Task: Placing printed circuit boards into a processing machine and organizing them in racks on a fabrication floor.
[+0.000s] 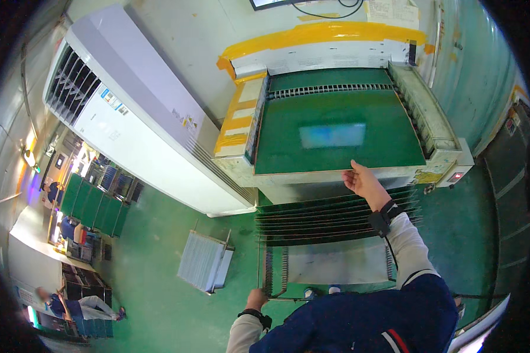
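One green floor (159, 235), smooth and faintly glossy, spreads through the room beneath pale walls, bending toward the rim of the view. Tall and white, an air conditioner (153, 141) slants across the left side. To its right sits a pale machine (433, 117) with rows of rollers, its back edge trimmed with yellow tape (330, 30). Lying flat on top of it, a large green panel (341, 109) reaches the machine's near edge and shows a bright rectangular reflection. Just below stands a slotted rack (269, 270) carrying a row of dark panels (318, 229). Pale sheets (201, 259) fill a small stand on the floor to the left; farther off, at lower left, is another person (76, 309). The two hands are well apart. The right hand (364, 182) has its fingers at the green panel's near edge; whether they pinch it, I cannot tell. The left hand (257, 299) is curled around the rack's near-left corner. Smallest is a red light (457, 176) on the machine's right side.
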### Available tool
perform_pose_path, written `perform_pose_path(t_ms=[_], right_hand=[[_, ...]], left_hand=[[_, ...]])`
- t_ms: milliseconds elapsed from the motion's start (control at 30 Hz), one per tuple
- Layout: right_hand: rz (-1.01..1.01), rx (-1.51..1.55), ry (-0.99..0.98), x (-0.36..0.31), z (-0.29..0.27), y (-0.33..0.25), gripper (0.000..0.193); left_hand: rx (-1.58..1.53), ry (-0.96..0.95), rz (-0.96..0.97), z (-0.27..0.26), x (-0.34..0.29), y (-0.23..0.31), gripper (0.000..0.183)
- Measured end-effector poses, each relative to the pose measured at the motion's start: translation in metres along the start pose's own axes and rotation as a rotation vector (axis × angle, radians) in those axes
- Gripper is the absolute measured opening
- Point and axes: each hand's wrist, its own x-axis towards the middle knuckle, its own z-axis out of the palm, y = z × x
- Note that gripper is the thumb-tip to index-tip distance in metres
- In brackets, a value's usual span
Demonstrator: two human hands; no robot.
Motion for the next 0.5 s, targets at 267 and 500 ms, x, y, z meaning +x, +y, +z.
perform_pose_path(t_ms=[267,500], right_hand=[[0.081,-0.091,-0.019,0.000,0.012,-0.010,0.037],[0.063,-0.061,-0.053,0.000,0.011,-0.008,0.036]], left_hand=[[0.146,-0.086,-0.047,0.024,0.019,-0.022,0.030],[0.101,-0.038,-0.052,0.008,0.004,-0.008,0.029]])
